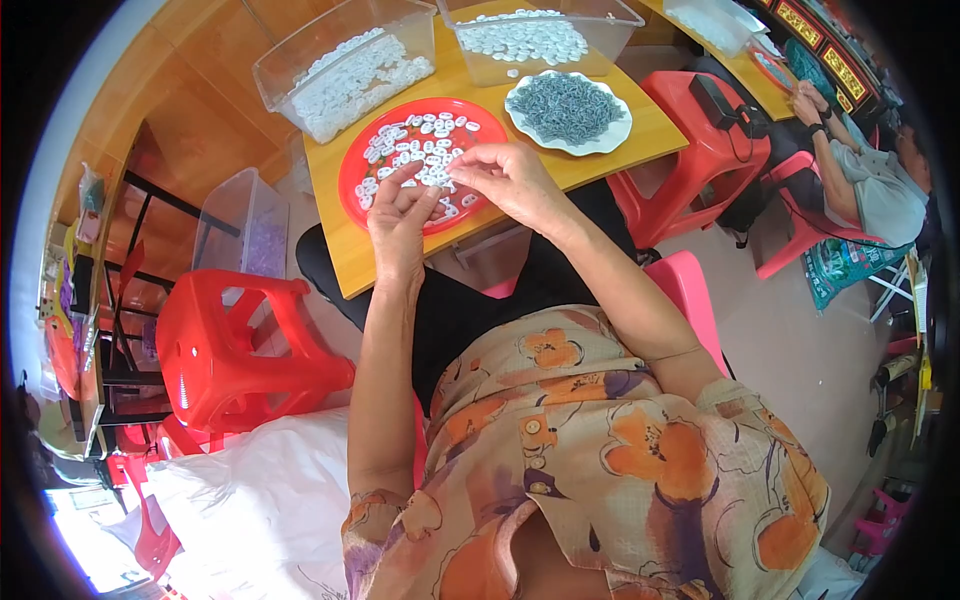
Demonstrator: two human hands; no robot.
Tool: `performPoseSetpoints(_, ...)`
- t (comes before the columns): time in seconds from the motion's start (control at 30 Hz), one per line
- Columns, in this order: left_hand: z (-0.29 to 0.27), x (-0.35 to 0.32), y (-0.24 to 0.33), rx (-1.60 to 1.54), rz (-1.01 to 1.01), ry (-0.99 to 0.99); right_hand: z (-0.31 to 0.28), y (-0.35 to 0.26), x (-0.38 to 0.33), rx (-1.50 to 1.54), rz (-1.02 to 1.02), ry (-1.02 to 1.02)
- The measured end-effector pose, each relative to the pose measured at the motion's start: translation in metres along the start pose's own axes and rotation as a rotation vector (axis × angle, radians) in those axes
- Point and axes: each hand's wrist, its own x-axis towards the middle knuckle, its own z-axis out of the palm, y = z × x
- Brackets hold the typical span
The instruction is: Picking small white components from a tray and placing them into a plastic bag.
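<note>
Left hand: one, the left hand (398, 225), over the tray's near edge, fingers curled, thumb drawn toward forefinger; whether it pinches anything I cannot tell.
Right hand: one, the right hand (512, 185), thumb and forefinger tips together just beside the left; any piece between them is too small to make out.
White oval pieces: many (441, 128), too crowded to count, spread on the tray beneath both hands.
Red tray: one (350, 180), round.
Scalloped plate: one (590, 149), white, heaped with uncountable grey-blue bits (565, 108).
Clear bins on the table: two (264, 78) (612, 42), both holding white pieces.
Table: one (645, 125), yellow wood.
Red stool at left: one (195, 345).
</note>
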Motion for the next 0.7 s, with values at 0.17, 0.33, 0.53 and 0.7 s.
performPoseSetpoints(0.17,-0.002,0.000,-0.004,0.025,-0.049,0.005,-0.001,-0.012,-0.003,-0.130,0.039,-0.079)
performPoseSetpoints(0.33,-0.003,0.001,-0.004,-0.020,-0.052,0.009,-0.001,-0.018,-0.005,-0.157,0.076,-0.082)
performPoseSetpoints(0.53,0.001,0.000,-0.001,-0.028,-0.056,-0.005,0.000,-0.007,-0.005,-0.223,-0.058,-0.057)
performPoseSetpoints(0.7,0.002,-0.002,-0.002,-0.029,-0.046,-0.019,0.006,-0.008,-0.007,-0.263,-0.104,0.008)
